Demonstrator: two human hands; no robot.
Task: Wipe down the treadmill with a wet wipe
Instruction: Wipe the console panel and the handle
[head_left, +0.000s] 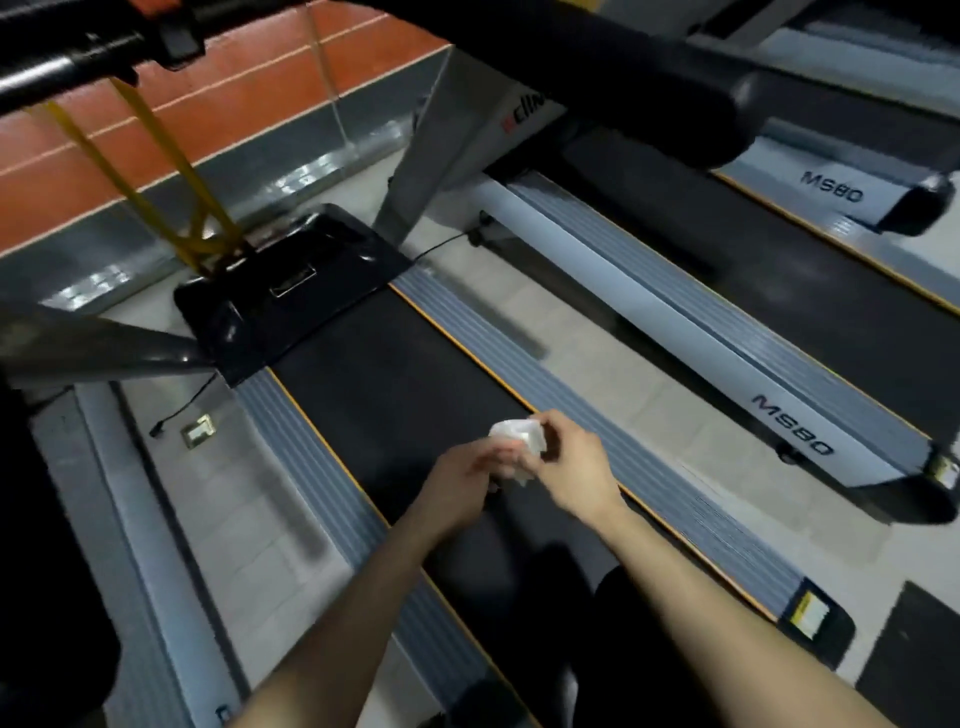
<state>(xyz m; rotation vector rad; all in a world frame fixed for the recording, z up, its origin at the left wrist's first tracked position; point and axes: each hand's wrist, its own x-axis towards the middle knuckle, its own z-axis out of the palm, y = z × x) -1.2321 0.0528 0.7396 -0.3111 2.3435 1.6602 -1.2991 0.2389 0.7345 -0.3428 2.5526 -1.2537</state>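
Hands meet above the black belt (384, 395) of a treadmill (524, 374), seen from a head-worn camera looking down its length. A crumpled white wet wipe (519, 439) is bunched between them, held over the right half of the belt, near the orange-edged grey side rail (649, 483). The right hand (571, 467) pinches the upper part of the wipe between thumb and curled fingers. The left hand (462, 475) has its fingers curled onto the lower part from the other side, though motion blur softens the fingertips. Both forearms reach in from the bottom of the frame. At the far end of the belt sits the glossy black motor cover (291, 291), with yellow bands (156, 171) running up from it to a black bar (67, 67) at the top left. A thick black handrail (649, 78) crosses the upper right. A second treadmill (727, 332), marked MS80 on its pale side panel, stands parallel to the right, across a strip of tiled floor (597, 353). A black cable (182, 405) lies on the floor to the left.
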